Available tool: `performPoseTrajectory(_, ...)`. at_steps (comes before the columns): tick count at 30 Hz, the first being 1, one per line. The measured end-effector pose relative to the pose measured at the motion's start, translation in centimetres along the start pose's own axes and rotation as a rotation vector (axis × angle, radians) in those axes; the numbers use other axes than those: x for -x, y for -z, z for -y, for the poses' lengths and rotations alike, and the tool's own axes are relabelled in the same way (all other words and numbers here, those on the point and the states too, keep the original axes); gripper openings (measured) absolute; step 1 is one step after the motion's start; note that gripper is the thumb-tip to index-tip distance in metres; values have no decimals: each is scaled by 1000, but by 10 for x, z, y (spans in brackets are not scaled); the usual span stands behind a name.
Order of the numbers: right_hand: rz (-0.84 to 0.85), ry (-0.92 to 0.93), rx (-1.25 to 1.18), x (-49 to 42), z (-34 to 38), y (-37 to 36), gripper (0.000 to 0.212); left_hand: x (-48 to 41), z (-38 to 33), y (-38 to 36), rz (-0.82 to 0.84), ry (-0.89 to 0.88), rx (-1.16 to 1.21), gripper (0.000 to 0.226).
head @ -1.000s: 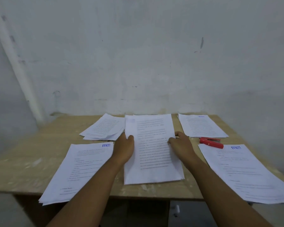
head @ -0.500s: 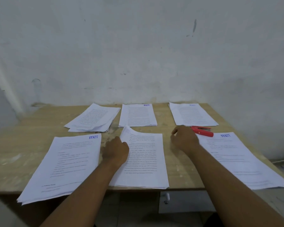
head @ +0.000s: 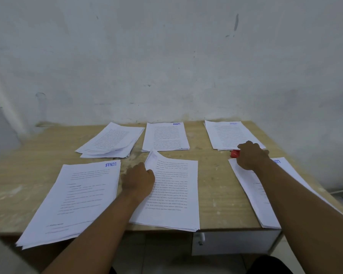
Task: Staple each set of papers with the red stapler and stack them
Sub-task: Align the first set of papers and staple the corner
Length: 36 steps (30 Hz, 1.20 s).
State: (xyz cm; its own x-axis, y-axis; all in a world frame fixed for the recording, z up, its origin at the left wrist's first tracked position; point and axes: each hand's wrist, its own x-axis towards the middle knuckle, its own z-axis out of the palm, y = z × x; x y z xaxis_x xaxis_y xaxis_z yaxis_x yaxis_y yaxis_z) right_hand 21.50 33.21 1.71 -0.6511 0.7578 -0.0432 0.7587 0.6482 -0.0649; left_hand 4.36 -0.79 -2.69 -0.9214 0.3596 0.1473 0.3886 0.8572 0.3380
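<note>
A set of printed papers (head: pixel 174 192) lies at the front middle of the wooden table (head: pixel 214 175). My left hand (head: pixel 138 179) pinches its upper left corner, which curls up off the table. The red stapler (head: pixel 234 153) lies to the right, between two other paper sets. My right hand (head: pixel 250 155) covers most of it, fingers closing around it; only its left end shows.
Other paper sets lie around: front left (head: pixel 77 196), back left fanned out (head: pixel 111 140), back middle (head: pixel 165 136), back right (head: pixel 228 133), front right (head: pixel 259 194) under my right forearm. A wall stands right behind the table. A white drawer front (head: pixel 234 242) sits below the table's edge.
The middle set was pulled toward the front edge, uncovering the back middle set. My right hand left that set and moved right onto the stapler. My left hand now pinches the corner.
</note>
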Motion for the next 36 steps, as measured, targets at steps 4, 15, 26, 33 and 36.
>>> performPoseTrajectory(4,-7,11,-18,-8,-10,-8,28,0,1,4,24,-16,35,36)
performPoseTrajectory(15,-137,71,-1188,24,61,16,44,-19,-8,54,187,-164,204,35)
performPoseTrajectory(26,516,-48,-1762,65,122,37,19,-10,-9,74,318,-323,292,33)
performPoseTrajectory(33,564,-12,-1781,65,124,45,6,0,-12,80,366,-368,350,37)
performPoseTrajectory(36,549,38,-1773,68,124,50,15,5,-15,84,392,-402,336,43)
